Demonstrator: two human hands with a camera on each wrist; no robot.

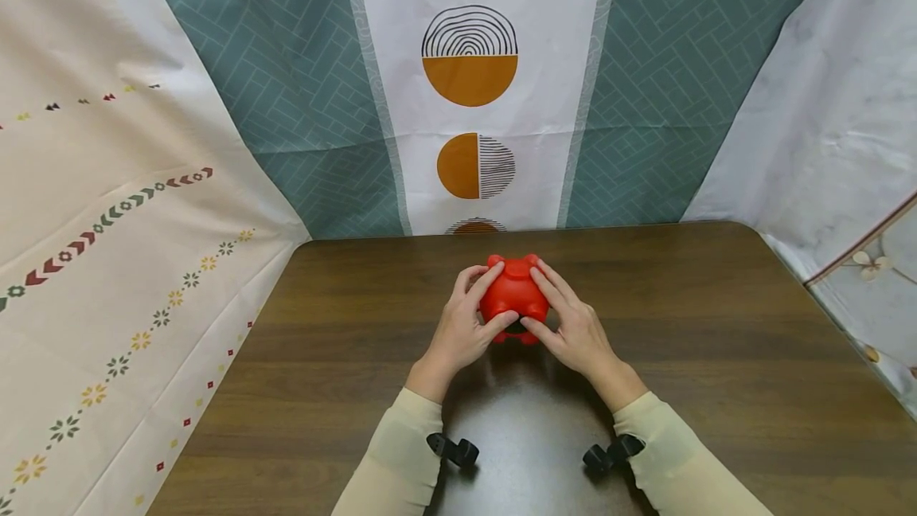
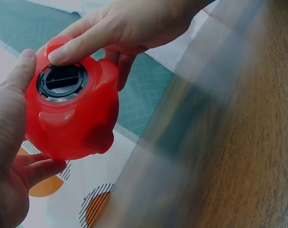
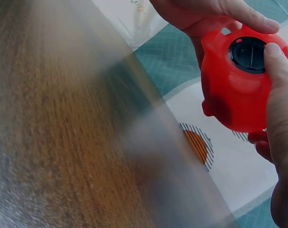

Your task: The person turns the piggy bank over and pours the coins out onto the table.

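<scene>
Both hands hold a red piggy bank (image 1: 514,291) above the far middle of the table, its rounded body with stubby knobs. A round black plug (image 2: 63,81) with a bar across its middle is set in the underside, which faces back toward the person. My left hand (image 1: 458,330) grips the left side, thumb beside the plug and fingers around the body. From the right side my right hand (image 1: 582,337) grips it the same way, its thumb (image 3: 275,57) at the plug's edge. The far side of the piggy bank is hidden in the wrist views.
The brown wooden table (image 1: 344,388) spreads out on all sides below the hands. A patterned cloth (image 1: 315,86) hangs behind its far edge, with light cloths at left and right. A black strap mount (image 1: 453,450) sits on each wrist.
</scene>
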